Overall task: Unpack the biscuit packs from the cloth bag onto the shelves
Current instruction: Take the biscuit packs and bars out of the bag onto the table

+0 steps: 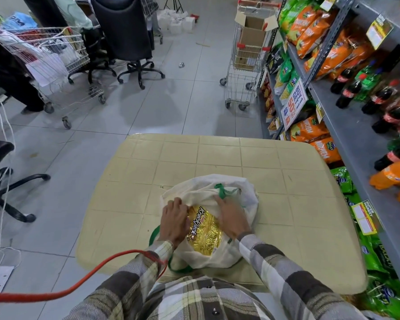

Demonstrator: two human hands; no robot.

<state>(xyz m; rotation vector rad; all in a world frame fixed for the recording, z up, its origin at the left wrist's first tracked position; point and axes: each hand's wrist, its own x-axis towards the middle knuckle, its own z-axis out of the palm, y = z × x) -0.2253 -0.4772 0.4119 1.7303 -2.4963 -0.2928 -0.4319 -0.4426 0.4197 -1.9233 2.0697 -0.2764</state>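
A cream cloth bag [238,188] with green handles lies on the beige plastic table [217,155] in front of me. Its mouth is spread and a gold Krackjack biscuit pack [204,234] shows inside. My left hand [174,221] rests on the left edge of the pack and the bag's cloth, fingers curled over it. My right hand [231,218] presses flat on the bag's cloth to the right of the pack. The grey metal shelves [353,144] run along the right side.
The shelves hold orange and green snack bags [310,31] and soda bottles [346,93]. A shopping trolley with a cardboard box [249,54] stands by the shelf end. Another trolley [53,56] and office chairs [129,38] stand at the left. A red cable [79,285] crosses near my left sleeve.
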